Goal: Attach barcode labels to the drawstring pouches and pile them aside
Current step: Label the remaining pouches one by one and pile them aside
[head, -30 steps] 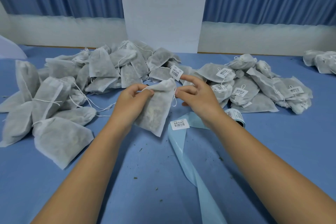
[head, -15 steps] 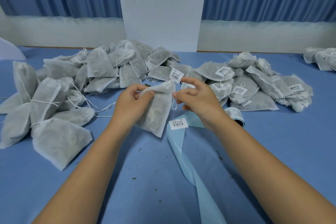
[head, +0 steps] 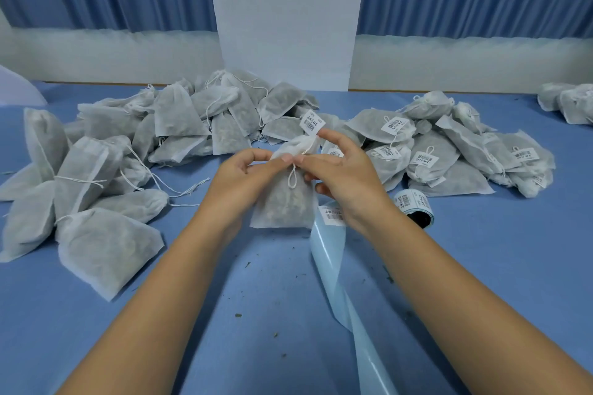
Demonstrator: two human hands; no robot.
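A pale blue backing strip [head: 333,269] trails up the surface [head: 481,266] to a label roll [head: 414,207]. Just beyond, the left hand [head: 239,179] and right hand [head: 346,176] meet, both pinching the gathered neck of a drawstring pouch [head: 285,205]. A barcode label [head: 312,123] sits at the right index fingertip. Behind lie an unlabelled pile [head: 179,119] on the left and a labelled pile [head: 449,151] on the right.

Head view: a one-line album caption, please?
Left hand and right hand pinch a pouch; a label clings to the right forefinger.

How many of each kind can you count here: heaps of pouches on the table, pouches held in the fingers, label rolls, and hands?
Heaps of pouches: 3 (left heap, right heap, far-right heap)
Held pouch: 1
Label roll: 1
Hands: 2 (left hand, right hand)
Total: 7
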